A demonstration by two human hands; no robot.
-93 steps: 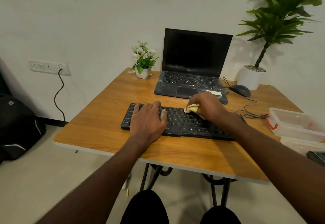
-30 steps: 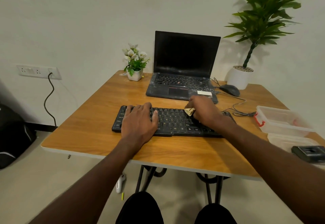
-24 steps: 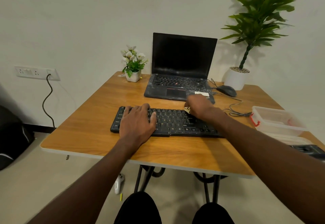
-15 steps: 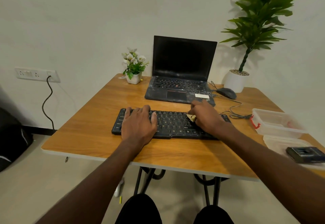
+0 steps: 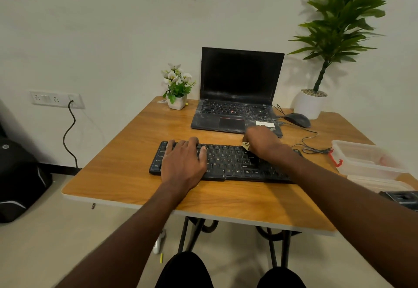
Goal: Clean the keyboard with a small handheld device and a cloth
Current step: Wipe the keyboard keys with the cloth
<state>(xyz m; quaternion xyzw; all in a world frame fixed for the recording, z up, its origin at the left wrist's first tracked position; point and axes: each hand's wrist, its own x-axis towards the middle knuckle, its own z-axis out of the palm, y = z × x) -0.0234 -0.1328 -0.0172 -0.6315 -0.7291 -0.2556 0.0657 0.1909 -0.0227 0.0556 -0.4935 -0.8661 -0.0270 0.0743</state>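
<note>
While the right hand (image 5: pixel 262 139) grips a small yellow cloth (image 5: pixel 246 145) at the far edge of the black keyboard (image 5: pixel 226 163), the left hand (image 5: pixel 184 162) lies flat with straight fingers on its left keys, holding it on the desk (image 5: pixel 117 174). I think the wiping goes best in short, light strokes along each row. I count one keyboard, one cloth, one laptop (image 5: pixel 239 93), two clear boxes (image 5: pixel 366 158).

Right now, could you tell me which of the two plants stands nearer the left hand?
The small flowering plant in the white pot left of the laptop; the tall leafy plant stands at the far right corner, away from the left hand.
</note>
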